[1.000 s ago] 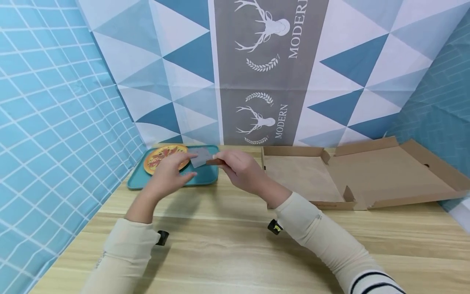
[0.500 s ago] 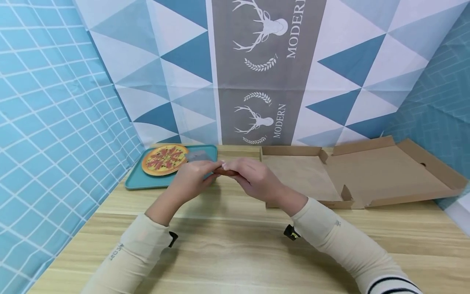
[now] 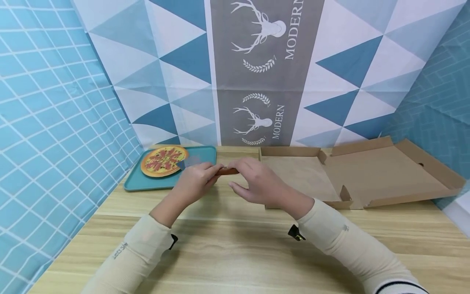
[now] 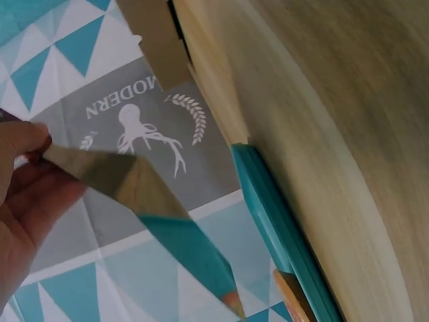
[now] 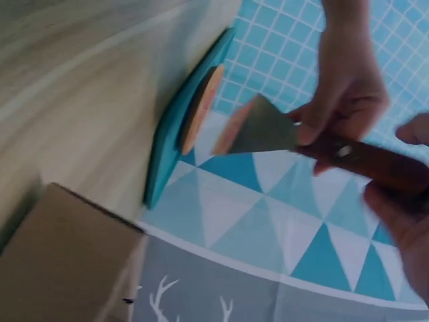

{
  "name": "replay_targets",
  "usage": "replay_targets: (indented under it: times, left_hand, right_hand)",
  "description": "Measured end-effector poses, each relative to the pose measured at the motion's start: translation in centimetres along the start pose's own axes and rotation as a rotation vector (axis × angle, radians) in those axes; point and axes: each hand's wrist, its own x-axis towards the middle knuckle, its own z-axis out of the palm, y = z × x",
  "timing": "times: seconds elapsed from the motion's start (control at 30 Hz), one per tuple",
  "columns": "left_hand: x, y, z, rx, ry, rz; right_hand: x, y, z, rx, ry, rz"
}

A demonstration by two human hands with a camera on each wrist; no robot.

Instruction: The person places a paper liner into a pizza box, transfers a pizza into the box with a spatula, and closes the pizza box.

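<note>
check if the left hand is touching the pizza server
Touching. The right wrist view shows the left hand with fingers pinching the pizza server where blade meets brown handle; the head view agrees.

The camera on my head looks forward and down from up high. It sees the whole bench (image 3: pixel 235 253), the teal tray (image 3: pixel 147 185) at the back left, the open box (image 3: pixel 367 171) on the right and the wall cloth behind.

The camera on my left wrist sits very close and is tipped sideways. It looks along the bench (image 4: pixel 348 134) to the tray edge (image 4: pixel 281 228) and the wall.

The camera on my right wrist is close and tipped too. It looks left, past the box (image 5: pixel 60 268) to the tray (image 5: pixel 177 147).

All three views share the tray and the metal blade (image 3: pixel 189 162) (image 4: pixel 127 184) (image 5: pixel 258 127).
</note>
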Motion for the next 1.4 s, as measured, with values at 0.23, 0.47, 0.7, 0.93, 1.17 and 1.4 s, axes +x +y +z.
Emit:
replay_targets:
  times: [0.23,0.47,0.7,0.93,1.17,1.4]
  left_hand:
    - [0.3,0.2,1.2,0.267,0.037,-0.009]
    - [0.7,0.4,2.6,0.347,0.123,0.016]
    - [1.1,0.5,2.9,0.337,0.129,0.016]
    - [1.3,0.9,2.9,0.328,0.083,0.009]
    - [1.4,0.9,3.3,0.306,0.084,-0.028]
    - [1.4,1.3,3.0,0.178,0.000,-0.132]
  right_hand:
    - [2.3,-0.7,-0.2,-0.306,-0.223,0.169]
    - [4.1,-0.9,1.1,-0.589,-0.389,0.197]
    - [4.4,-0.3,2.5,-0.584,-0.458,0.367]
    - [3.5,0.0,3.3,-0.568,-0.390,0.431]
    - [3.3,0.3,3.3,-0.545,-0.414,0.482]
    - [2.9,0.6,3.3,-0.521,-0.468,0.523]
